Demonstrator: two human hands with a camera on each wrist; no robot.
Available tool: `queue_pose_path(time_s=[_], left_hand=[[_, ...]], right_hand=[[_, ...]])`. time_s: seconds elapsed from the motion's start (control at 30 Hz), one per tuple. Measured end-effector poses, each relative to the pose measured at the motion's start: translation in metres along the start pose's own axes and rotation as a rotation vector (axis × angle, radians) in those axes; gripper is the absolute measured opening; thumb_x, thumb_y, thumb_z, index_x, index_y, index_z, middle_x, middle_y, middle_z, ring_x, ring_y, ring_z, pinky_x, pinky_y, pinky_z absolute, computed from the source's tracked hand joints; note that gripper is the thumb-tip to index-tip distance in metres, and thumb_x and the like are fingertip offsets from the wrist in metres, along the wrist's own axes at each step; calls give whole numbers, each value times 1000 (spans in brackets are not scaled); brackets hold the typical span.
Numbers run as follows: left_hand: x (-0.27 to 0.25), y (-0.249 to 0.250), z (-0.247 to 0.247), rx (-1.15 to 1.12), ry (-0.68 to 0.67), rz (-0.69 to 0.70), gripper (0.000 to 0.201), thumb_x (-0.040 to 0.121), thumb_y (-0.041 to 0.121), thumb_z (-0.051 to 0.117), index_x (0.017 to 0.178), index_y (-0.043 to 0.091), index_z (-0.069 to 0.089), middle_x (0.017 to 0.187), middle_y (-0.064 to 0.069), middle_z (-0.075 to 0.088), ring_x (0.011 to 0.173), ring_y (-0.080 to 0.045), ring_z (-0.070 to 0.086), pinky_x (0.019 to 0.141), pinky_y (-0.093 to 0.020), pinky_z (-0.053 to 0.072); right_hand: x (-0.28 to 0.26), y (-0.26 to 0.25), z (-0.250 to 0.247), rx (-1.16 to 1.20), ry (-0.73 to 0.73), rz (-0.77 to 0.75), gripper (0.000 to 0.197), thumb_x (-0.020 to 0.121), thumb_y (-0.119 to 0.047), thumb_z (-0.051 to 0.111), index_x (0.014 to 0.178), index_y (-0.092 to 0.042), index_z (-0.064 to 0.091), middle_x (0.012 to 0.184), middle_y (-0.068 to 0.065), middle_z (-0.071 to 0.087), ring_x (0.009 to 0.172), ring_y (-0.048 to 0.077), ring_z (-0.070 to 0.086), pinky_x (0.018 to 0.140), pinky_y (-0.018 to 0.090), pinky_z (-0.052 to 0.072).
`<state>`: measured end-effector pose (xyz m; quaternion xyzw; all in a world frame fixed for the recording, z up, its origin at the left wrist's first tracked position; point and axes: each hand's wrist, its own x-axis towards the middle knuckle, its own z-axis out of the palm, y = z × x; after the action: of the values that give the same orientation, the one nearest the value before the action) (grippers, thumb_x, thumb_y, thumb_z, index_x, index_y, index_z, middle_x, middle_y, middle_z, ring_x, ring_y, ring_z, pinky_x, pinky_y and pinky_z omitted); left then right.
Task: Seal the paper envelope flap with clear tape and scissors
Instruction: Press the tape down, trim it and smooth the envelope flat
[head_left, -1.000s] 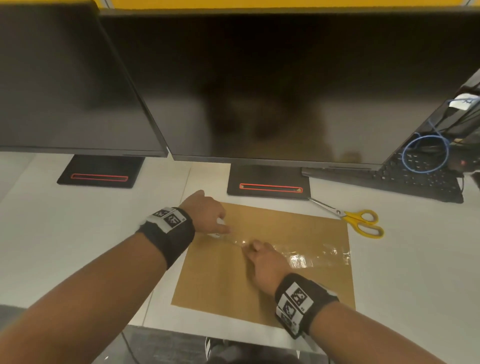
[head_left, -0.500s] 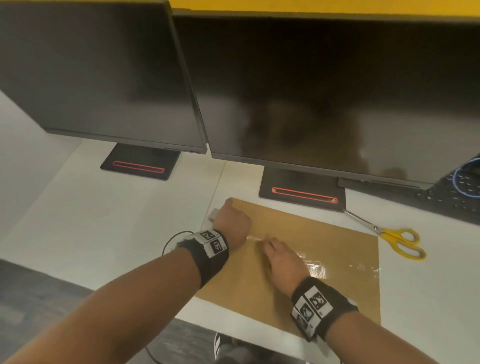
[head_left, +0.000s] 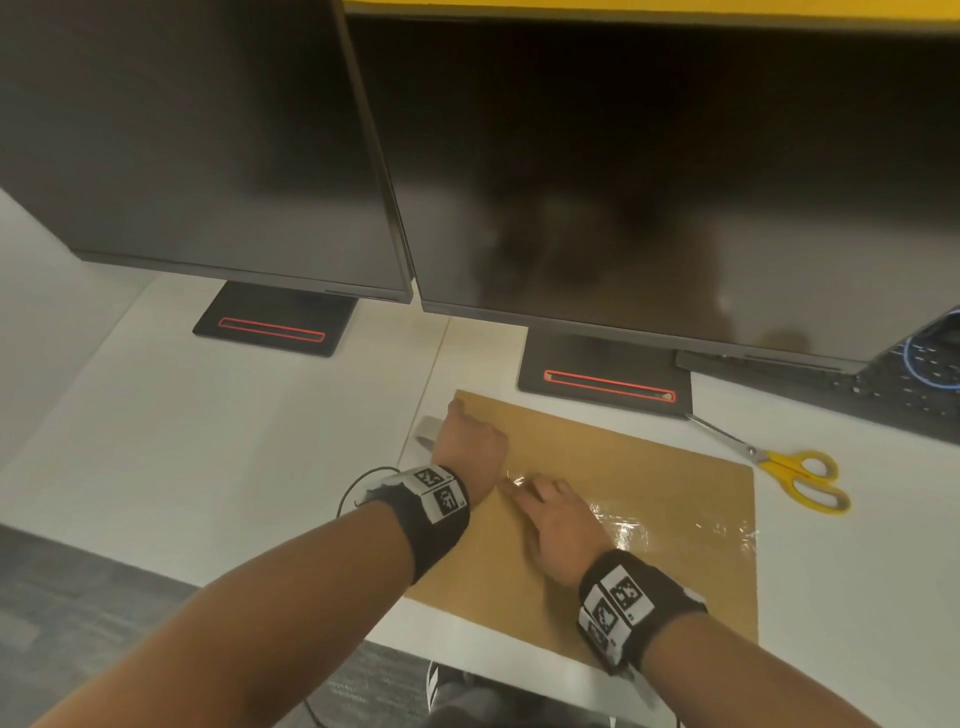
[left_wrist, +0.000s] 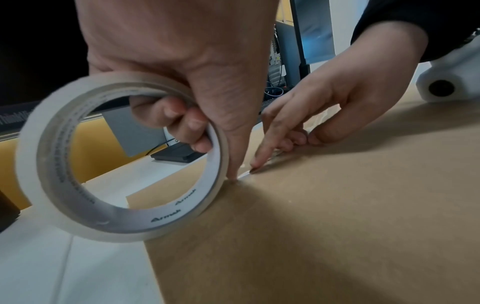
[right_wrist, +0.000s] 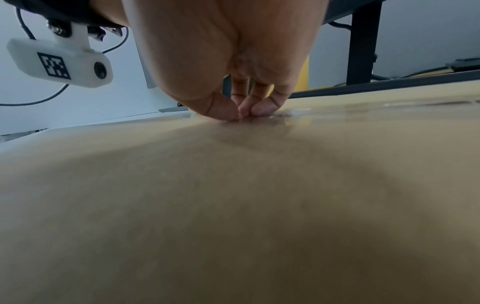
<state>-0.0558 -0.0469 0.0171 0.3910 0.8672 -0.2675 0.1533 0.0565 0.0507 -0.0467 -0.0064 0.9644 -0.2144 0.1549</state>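
A brown paper envelope (head_left: 623, 499) lies flat on the white desk, with a strip of clear tape (head_left: 675, 525) running across it toward its right edge. My left hand (head_left: 467, 441) grips the roll of clear tape (left_wrist: 78, 160) at the envelope's left edge, fingers curled through its core. The roll (head_left: 428, 428) peeks out beyond the hand in the head view. My right hand (head_left: 556, 519) presses its fingertips (right_wrist: 244, 113) down on the tape on the envelope (right_wrist: 233, 205), just right of the left hand. Yellow-handled scissors (head_left: 795, 478) lie on the desk beyond the envelope's far right corner.
Two dark monitors (head_left: 623, 182) on black stands (head_left: 602, 374) rise right behind the envelope. A black keyboard (head_left: 893, 400) with a blue cable sits at the far right. The desk's front edge (head_left: 493, 660) runs just below the envelope.
My left hand has drawn the roll leftward to the envelope's left edge. The right hand's fingers have slid left along the tape after it. The head view has swung left.
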Motion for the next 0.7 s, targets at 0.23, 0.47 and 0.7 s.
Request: queue_pose_path(time_s=[0.23, 0.47, 0.7], left_hand=[[1, -6, -7, -40, -16, -16, 20, 94, 28, 45, 100, 17, 60, 91, 1, 67, 90, -19, 60, 103, -40, 28], [-6, -74, -13, -460, -82, 86, 37, 88, 57, 49, 86, 21, 55, 81, 4, 54, 81, -17, 50, 78, -29, 32], [-2, -79, 5, -688, -73, 62, 49, 88, 57, 53, 120, 21, 59, 114, 2, 59, 102, -20, 54, 88, -32, 43]], right_hand=[[8, -11, -5, -104, -86, 89, 72, 84, -7, 42, 149, -22, 16, 146, 8, 32, 127, 30, 34, 102, 41, 36], [15, -25, -6, -108, -101, 69, 55, 90, 0, 31, 143, -13, 22, 151, 12, 25, 132, 32, 31, 107, 43, 33], [17, -19, -7, -52, -128, 53, 73, 83, 2, 40, 147, -21, 14, 150, 8, 24, 132, 31, 29, 107, 41, 32]])
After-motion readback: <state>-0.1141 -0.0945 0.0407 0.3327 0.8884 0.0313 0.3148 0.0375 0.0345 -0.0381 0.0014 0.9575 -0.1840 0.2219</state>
